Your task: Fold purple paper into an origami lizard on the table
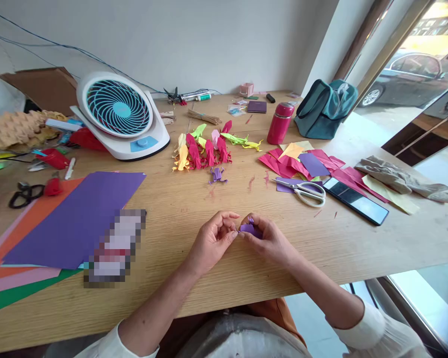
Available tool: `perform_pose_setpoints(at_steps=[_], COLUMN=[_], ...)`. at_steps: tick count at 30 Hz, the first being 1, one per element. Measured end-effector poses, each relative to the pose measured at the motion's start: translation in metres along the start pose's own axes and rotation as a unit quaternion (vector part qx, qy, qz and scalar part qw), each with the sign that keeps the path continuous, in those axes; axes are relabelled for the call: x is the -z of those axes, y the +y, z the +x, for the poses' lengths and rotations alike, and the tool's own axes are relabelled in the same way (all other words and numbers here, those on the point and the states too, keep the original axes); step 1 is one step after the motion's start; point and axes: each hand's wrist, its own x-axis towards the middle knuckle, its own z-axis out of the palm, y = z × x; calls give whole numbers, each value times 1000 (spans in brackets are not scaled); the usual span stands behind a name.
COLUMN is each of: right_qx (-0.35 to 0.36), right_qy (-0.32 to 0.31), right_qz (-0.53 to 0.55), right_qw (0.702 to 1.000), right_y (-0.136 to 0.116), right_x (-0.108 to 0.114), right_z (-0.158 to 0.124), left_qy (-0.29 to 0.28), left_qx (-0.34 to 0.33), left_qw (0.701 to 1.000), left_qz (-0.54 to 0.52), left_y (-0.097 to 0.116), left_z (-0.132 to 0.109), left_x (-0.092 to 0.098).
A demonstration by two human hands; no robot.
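Near the front of the wooden table, a small piece of folded purple paper (251, 228) is between my two hands. My right hand (271, 239) is closed around it, its fingers covering the far side. With thumb and finger, my left hand (214, 238) pinches a thin tip at the paper's left end. Beyond the hands, a finished-looking purple paper frog (217, 174) lies on the table. Behind it sits a cluster of similar folded paper figures (210, 153) in red, yellow, green and pink.
At left stand a white fan (121, 112) and stacked coloured sheets (78, 214), beside a pixelated item (115, 246). Right of the hands lie white-handled scissors (309, 194), a phone (358, 201), paper pieces (293, 161) and a glove (399, 176). A red flask (280, 124) and teal bag (317, 112) stand behind.
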Motion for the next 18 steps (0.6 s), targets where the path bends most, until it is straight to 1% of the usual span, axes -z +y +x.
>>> perform_pose_setpoints(at_steps=[3,6,10,13,18], right_qx=[2,12,0,6,28], right_qy=[10,5,-12,4,38], right_qz=[-8,-18,2,2,-11], right_qw=[1000,1000,1000,1000,999], right_y=[-2,-3,1,7,6], right_x=[0,-1,0,0,-3], right_z=[-1,-1,0,1,-1], left_qy=[-6,9,34,40,22], left_qx=[5,-2,-4,6,21], left_qw=[1000,1000,999,999,999], left_qz=[-6,6,14,18,11], left_y=[1,1,2,2,0], left_z=[1,-2,-3,-2,3], left_x=[0,-2,-3,-3,-1])
